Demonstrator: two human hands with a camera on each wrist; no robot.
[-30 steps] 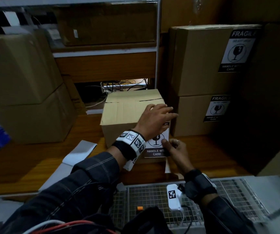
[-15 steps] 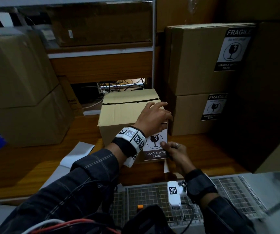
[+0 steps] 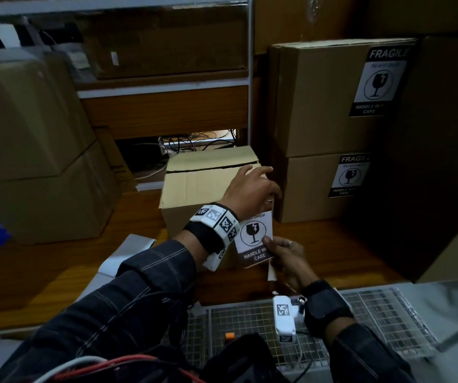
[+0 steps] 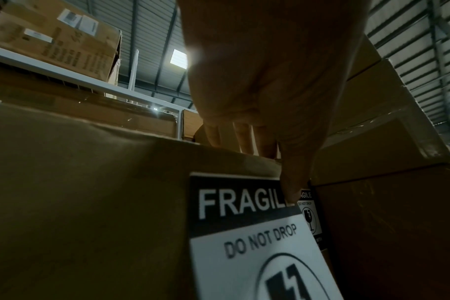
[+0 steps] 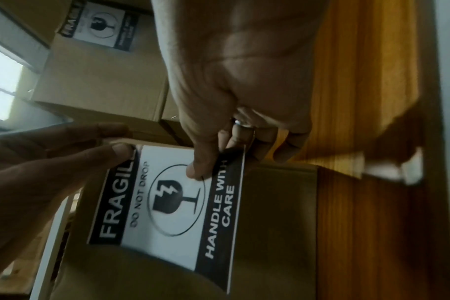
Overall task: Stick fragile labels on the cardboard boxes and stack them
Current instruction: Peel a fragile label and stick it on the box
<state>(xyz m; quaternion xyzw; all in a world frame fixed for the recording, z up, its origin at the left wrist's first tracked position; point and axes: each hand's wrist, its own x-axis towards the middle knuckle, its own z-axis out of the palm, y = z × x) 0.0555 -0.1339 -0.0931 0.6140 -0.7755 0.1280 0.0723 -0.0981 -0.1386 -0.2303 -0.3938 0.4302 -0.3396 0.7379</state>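
From the head view, a small cardboard box [image 3: 200, 186] sits on the wooden table [image 3: 56, 261], just left of two stacked labelled boxes [image 3: 319, 128]. The left hand [image 3: 250, 189] lies over the small box's top right corner with its fingers straight. The right hand [image 3: 286, 252] pinches the lower edge of the fragile label [image 3: 255, 236] against the small box's front.

In the left wrist view, the left thumb [image 4: 293, 182] presses the label's [image 4: 244, 233] top right corner.

In the right wrist view, the right hand's [image 5: 231, 81] thumb and fingers pinch the label [image 5: 172, 203], whose lower edge stands off the small box [image 5: 275, 213].
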